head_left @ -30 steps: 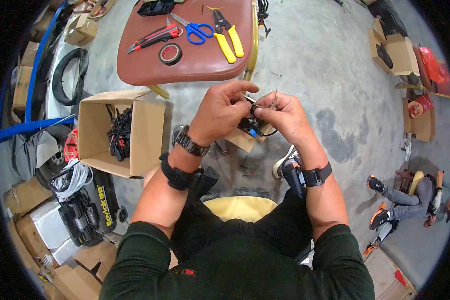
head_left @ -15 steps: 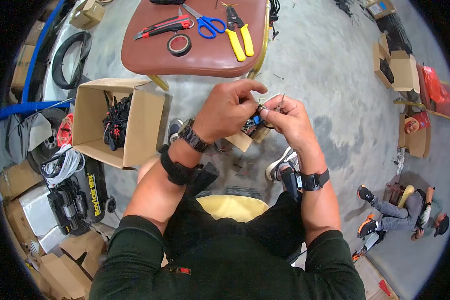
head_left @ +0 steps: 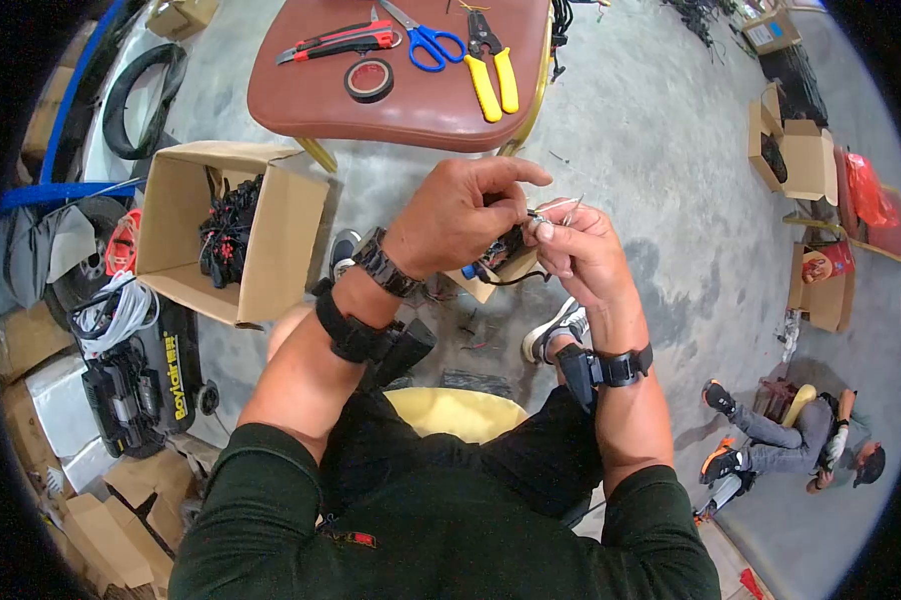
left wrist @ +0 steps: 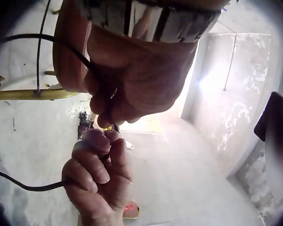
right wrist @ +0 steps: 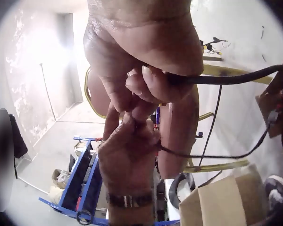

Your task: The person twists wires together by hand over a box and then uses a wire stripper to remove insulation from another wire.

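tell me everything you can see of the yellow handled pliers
The pliers have two yellow handles, spread apart, that look like plastic or rubber, and a dark, metal-looking head. They lie near the edge of the reddish-brown seat, handles towards the person, beside the blue-handled scissors. Nobody is touching them.

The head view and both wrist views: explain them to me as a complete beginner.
There is no robot here, only a person working with bare hands. The head view comes from a camera worn on the head, looking down; each wrist view comes from a camera on that wrist, looking at its hand.

On the brown seat lie a red-and-black knife, blue scissors, a roll of tape and yellow-handled pliers.

The left hand and right hand meet at the fingertips. Each grips a black cable; thin wires show at the right fingertips.
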A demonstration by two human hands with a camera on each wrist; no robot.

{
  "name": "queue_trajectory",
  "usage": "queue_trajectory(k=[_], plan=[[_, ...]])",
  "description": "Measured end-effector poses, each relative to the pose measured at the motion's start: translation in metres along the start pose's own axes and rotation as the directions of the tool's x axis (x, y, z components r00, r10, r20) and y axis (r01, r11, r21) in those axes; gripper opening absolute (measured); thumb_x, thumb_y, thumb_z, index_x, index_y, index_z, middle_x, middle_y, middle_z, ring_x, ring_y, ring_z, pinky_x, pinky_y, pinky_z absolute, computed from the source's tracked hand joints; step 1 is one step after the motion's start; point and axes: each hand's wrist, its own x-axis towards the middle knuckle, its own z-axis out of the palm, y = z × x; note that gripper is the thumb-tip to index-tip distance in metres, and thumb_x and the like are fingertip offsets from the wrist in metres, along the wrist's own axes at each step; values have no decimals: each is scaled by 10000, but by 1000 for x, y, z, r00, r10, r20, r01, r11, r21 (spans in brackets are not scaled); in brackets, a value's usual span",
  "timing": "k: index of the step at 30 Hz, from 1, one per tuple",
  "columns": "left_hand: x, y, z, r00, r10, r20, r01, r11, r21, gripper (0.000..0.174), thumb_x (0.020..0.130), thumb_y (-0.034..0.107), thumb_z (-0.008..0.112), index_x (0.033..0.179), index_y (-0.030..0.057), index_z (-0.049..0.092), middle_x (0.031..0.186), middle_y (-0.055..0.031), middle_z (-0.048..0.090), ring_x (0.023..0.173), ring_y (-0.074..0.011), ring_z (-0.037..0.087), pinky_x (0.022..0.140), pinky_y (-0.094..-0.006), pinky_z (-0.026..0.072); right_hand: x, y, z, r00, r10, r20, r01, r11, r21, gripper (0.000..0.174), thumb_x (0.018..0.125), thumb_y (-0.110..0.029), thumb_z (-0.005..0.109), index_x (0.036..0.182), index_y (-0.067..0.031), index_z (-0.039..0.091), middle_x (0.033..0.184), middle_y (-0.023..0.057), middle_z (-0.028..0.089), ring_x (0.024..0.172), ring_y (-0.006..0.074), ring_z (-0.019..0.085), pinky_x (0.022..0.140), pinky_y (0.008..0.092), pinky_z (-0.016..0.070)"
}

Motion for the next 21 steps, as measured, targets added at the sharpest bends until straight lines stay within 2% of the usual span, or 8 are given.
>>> queue_trajectory(k=[4,6,7,10,12,15,21], plan=[[-1,1,0,1000,6,19,-7,999,34,315,847,-36,605,1156,11,645,819,18,593,770,-56,543,706,-224,463,-3,-1,2,999,31,45,-37,989,143,128,840,-60,686,940,12,652,768,63,646,483,46,446,427,187,329],[1,-1,3,995,98,-16,-97,993,64,288,835,-17,578,1114,-2,647,749,-1,600,688,-61,528,642,-239,464,-4,-1,1,996,23,91,-38,985,170,133,841,-60,684,944,16,649,765,65,640,482,48,445,426,188,332],[1,-1,5,990,140,-31,-137,988,77,277,829,-7,565,1093,-8,648,714,-11,604,647,-63,520,610,-246,465,-4,-2,0,996,22,85,-36,985,167,135,840,-58,686,946,17,647,761,59,636,484,48,448,426,189,334],[0,1,8,998,59,-27,-56,992,114,295,835,-25,610,1125,5,654,865,-7,635,810,-78,578,724,-236,474,-4,-6,1,999,21,49,-27,993,111,143,837,-50,690,954,16,640,751,43,627,490,48,456,427,192,338],[2,2,6,994,104,-32,-98,981,168,276,818,-15,618,1090,3,665,860,-25,643,798,-90,587,708,-246,475,-5,-9,2,1000,19,-4,-19,1000,14,147,835,-43,692,960,10,635,746,33,623,492,51,462,427,192,343],[6,4,3,991,134,-16,-125,956,264,236,794,-1,630,1025,2,678,838,-48,641,764,-108,591,683,-260,473,-5,-13,7,999,5,-40,-6,1000,-6,143,837,-42,697,956,-4,627,727,18,611,492,56,477,425,197,355],[9,5,4,973,229,-21,-206,908,364,152,774,17,659,923,2,683,771,-57,616,688,-122,578,616,-263,453,-3,-9,-2,998,-5,56,0,996,88,119,866,-89,689,920,-17,611,711,13,594,492,63,501,417,214,375]])
